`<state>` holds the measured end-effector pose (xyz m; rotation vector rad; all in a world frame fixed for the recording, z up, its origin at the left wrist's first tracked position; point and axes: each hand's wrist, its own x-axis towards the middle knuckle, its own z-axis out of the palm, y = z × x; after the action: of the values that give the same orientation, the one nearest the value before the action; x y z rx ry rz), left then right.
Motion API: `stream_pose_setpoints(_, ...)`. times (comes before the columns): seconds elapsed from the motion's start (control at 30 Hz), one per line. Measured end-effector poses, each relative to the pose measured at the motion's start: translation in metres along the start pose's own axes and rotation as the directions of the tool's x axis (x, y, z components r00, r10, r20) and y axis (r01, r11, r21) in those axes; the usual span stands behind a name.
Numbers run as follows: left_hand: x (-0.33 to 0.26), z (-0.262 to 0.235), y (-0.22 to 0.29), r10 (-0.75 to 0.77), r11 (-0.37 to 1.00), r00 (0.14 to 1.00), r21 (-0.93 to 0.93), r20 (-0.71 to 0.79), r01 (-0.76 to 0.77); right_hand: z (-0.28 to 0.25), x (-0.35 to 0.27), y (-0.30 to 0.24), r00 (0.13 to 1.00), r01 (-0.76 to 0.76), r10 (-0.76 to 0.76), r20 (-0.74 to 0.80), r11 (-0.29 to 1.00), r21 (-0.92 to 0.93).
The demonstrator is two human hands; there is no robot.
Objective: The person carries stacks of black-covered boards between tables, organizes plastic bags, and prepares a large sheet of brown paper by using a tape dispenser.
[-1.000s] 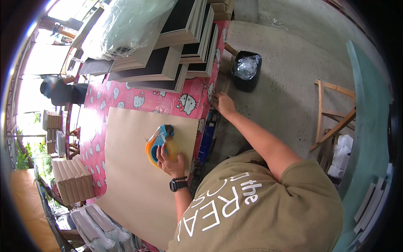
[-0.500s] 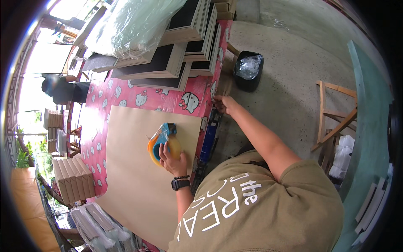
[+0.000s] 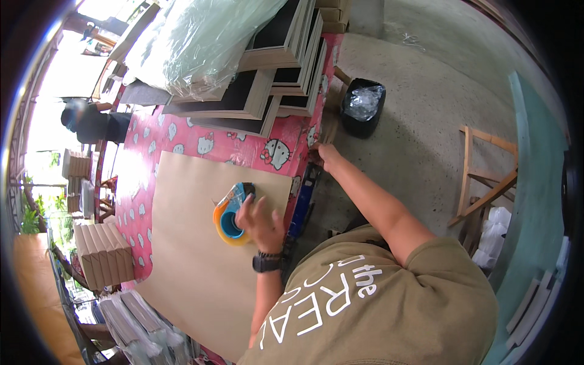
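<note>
Brown-wrapped flat packages stand in a row at the table's left edge, clear-wrapped bundles below them.

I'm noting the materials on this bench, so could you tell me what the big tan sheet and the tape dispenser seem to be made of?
The big tan sheet looks like matte brown kraft paper: flat, thin, dull, with no shine. The tape dispenser under the left hand looks like hard glossy plastic, orange outside and blue within, carrying what seems a clear tape roll.

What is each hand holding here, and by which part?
The left hand rests on the side of an orange and blue tape dispenser. The right hand is at the table edge; any hold cannot be told.
</note>
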<state>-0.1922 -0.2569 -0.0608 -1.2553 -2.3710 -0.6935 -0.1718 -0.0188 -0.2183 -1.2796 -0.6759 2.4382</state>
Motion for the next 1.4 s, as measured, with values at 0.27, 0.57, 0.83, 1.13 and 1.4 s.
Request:
stream_pose_setpoints(0.27, 0.071, 0.116, 0.026, -0.024, 0.997, 0.914, 0.081, 0.405, -0.009, -0.011, -0.012, -0.001, 0.982, -0.123, 0.107, 0.159, 0.987, 0.1)
stream_pose_setpoints(0.57, 0.083, 0.152, 0.039, -0.099, 0.961, 0.908, 0.276, 0.408, -0.019, -0.016, -0.009, -0.006, 0.973, -0.15, 0.127, 0.193, 0.983, 0.106)
stream_pose_setpoints(0.83, 0.086, 0.153, 0.045, -0.195, 0.935, 0.882, 0.353, 0.428, 0.035, -0.016, -0.004, -0.006, 0.977, -0.128, 0.107, 0.186, 0.987, 0.102)
stream_pose_setpoints(1.13, 0.086, 0.149, 0.049, -0.196, 0.942, 0.874, 0.332, 0.444, 0.043, -0.018, -0.011, -0.009, 0.972, -0.139, 0.116, 0.203, 0.985, 0.104)
stream_pose_setpoints(1.4, 0.083, 0.151, 0.046, -0.186, 0.946, 0.891, 0.322, 0.415, 0.047, -0.029, -0.009, -0.034, 0.95, -0.256, 0.239, 0.203, 0.965, 0.062)
